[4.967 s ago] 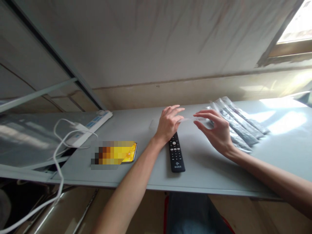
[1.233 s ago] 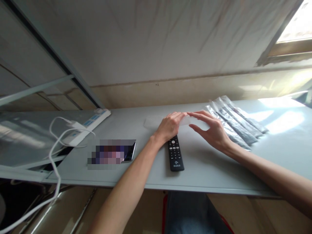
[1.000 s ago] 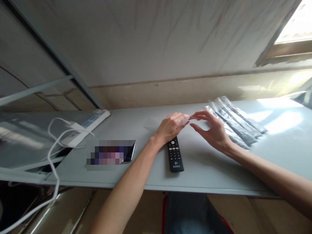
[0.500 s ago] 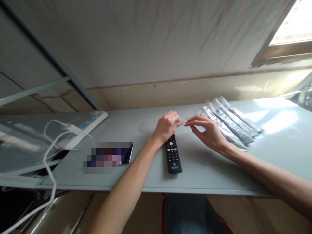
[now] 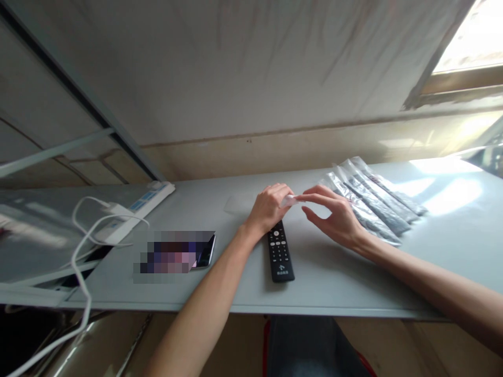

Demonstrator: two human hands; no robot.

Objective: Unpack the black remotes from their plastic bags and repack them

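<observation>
My left hand [image 5: 271, 205] is closed on a clear plastic bag [image 5: 288, 200], whose edge sticks out on the right of the fingers. A see-through part of it seems to lie on the desk left of the hand. My right hand [image 5: 332, 212] has its thumb and index finger apart, the index fingertip at the bag's edge. Below the left hand, a black remote control [image 5: 280, 256] lies on the desk, its top end hidden by that hand.
Several plastic-wrapped dark items [image 5: 373, 201] lie side by side right of my right hand. A phone [image 5: 206, 251], partly blurred out, rests on the left. Farther left are a white power strip [image 5: 137, 212] and a white cable [image 5: 80, 277]. The grey desk [image 5: 334, 288] meets a wall behind.
My right thumb has moved away from the index finger, so the pinch at the bag's edge has opened. The left hand and the remote control stay about where they were.
</observation>
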